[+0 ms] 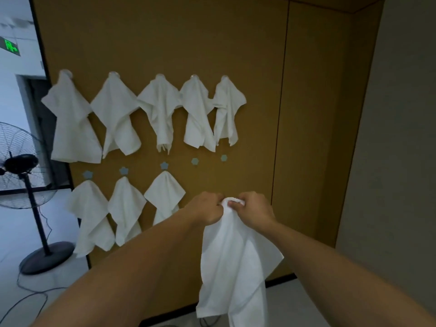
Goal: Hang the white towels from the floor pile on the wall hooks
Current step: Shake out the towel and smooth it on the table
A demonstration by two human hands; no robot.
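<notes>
Ninth towel bunched in both hands, two lower hooks still bare.

The towel hangs from both hands in front of the wall, low and toward its right side, its top gathered into a knob between them. The left hand and right hand each have a grip clamped tight on that gathered top, fingers curled, knuckles nearly touching. Five towels hang along the upper row and three on the lower row; the fourth hook and fifth hook are empty, just above the hands. The floor pile is out of view, so I cannot tell what remains there.
</notes>
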